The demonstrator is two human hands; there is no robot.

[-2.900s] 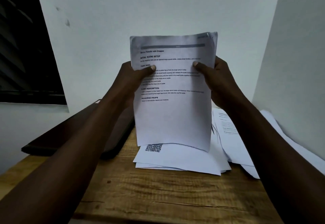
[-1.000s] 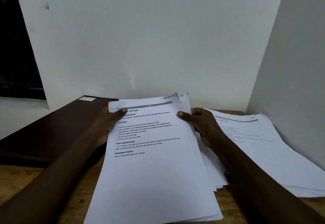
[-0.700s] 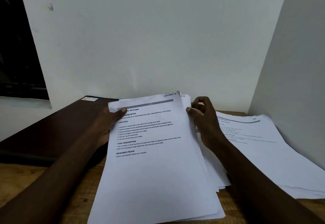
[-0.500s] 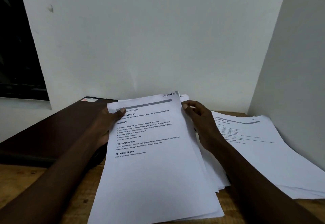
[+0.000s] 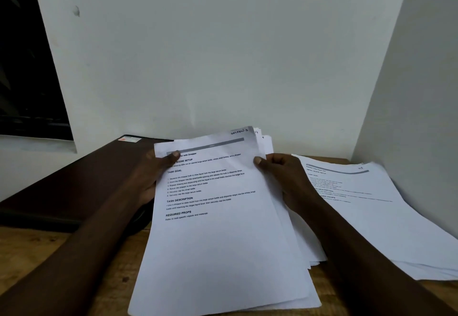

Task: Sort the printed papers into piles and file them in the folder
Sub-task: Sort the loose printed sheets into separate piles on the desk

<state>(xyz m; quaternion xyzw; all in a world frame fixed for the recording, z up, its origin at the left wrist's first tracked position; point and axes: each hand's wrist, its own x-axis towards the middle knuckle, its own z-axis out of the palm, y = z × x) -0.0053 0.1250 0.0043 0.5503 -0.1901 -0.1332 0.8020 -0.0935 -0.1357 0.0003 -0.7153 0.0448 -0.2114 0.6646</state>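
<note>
Beyond the left hand (image 5: 151, 179) and the right hand (image 5: 285, 176) rises a plain pale wall (image 5: 223, 55), dimly lit, with a few dark smudges (image 5: 76, 11) high above and to the left of the left hand. A second pale wall (image 5: 421, 92) stands to the right of the right hand and meets the first in a corner (image 5: 357, 142). Far to the left of the left hand is a dark window (image 5: 24, 67) with a pale ledge (image 5: 37, 143) beneath it. Under both hands lies a brown, grained wooden desk (image 5: 37, 248), which reaches into that corner.
</note>
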